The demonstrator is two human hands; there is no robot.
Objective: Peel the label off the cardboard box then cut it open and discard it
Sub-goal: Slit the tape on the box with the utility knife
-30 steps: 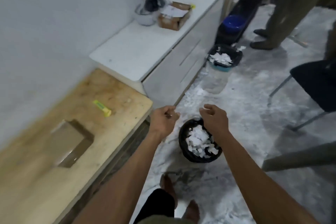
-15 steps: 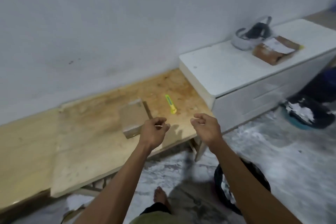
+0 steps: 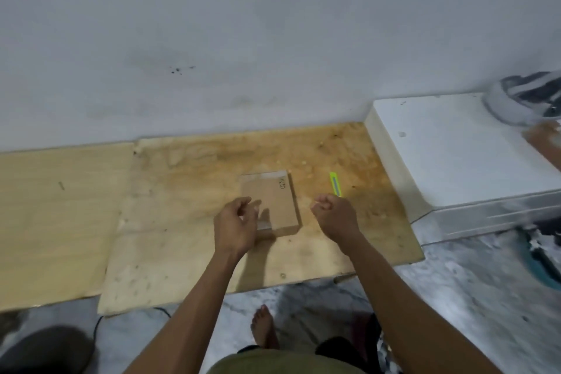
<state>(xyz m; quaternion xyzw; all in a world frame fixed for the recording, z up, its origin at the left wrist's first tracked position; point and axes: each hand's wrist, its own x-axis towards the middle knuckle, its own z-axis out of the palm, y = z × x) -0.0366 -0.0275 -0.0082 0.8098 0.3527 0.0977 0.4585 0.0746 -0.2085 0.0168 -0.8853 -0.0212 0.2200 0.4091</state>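
A small brown cardboard box (image 3: 273, 200) lies flat on the wooden table (image 3: 170, 222), with handwriting near its far right corner and no label visible on its top. My left hand (image 3: 235, 225) hovers over the box's near left corner, fingers curled and apart, with nothing seen in it. My right hand (image 3: 334, 215) is a loose fist just right of the box. A yellow-green utility knife (image 3: 335, 184) lies on the table just beyond my right hand's knuckles.
A white cabinet (image 3: 455, 161) adjoins the table on the right, carrying a grey headset (image 3: 516, 100) and another brown box (image 3: 546, 143) at the frame edge. A bin (image 3: 543, 261) stands on the floor at right. My bare foot (image 3: 264, 328) and a cable (image 3: 100, 317) are below the table edge.
The view has swung from the floor bin to the table. Both hands moved from above the bin to the box on the table.
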